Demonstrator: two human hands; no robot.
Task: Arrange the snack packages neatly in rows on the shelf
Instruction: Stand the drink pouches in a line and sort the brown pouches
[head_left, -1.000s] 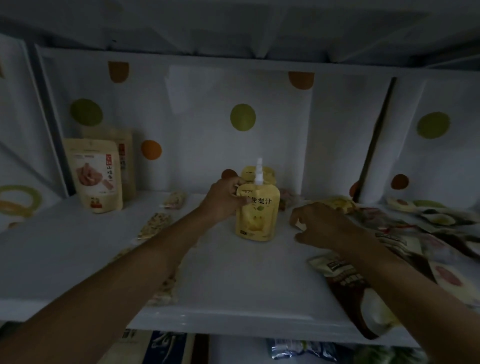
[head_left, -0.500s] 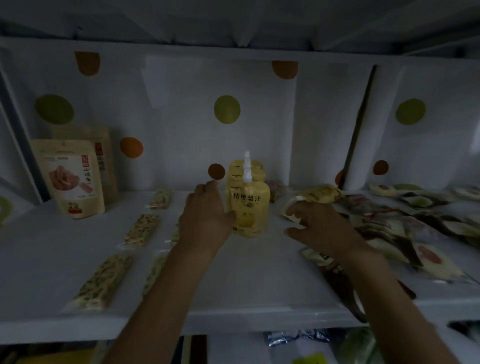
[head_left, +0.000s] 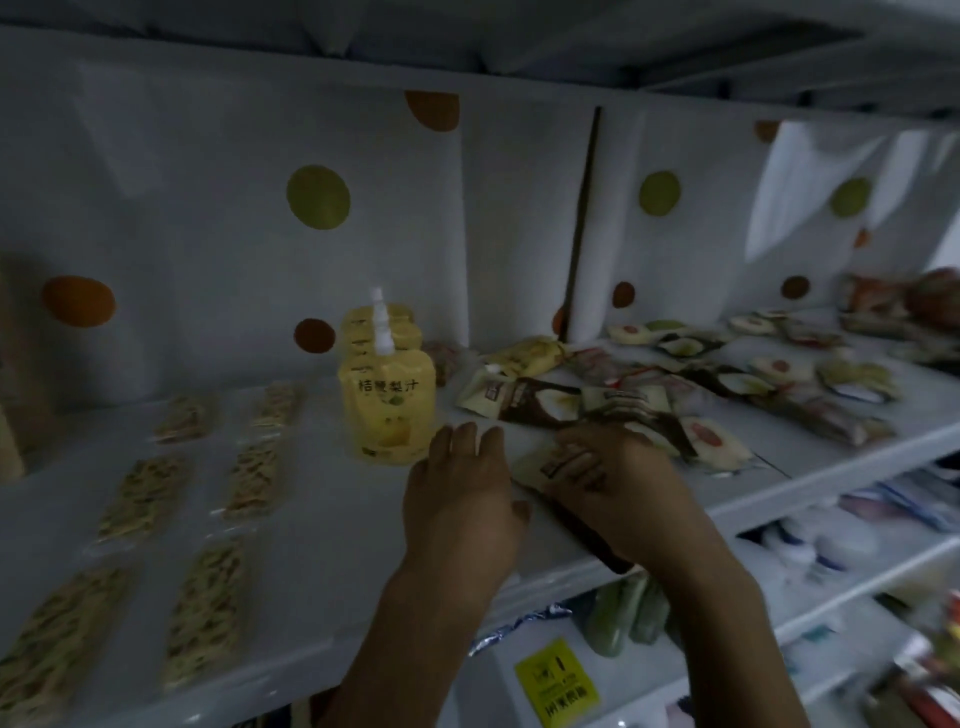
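Shows left hand (head_left: 457, 499) flat on shelf (head_left: 322, 545), fingers straight, holding nothing, just beside front pouch (head_left: 387, 410) of an upright row. Shows right hand (head_left: 618, 483), fingers curled over packet (head_left: 532, 465) at shelf's front edge. Locates bars (head_left: 140, 499) in rows at left, heap (head_left: 727, 384) of packets at right.

Left hand (head_left: 460, 493) lies flat, fingers straight. Right hand (head_left: 618, 483) beside it curls fingers over a snack packet (head_left: 531, 470).
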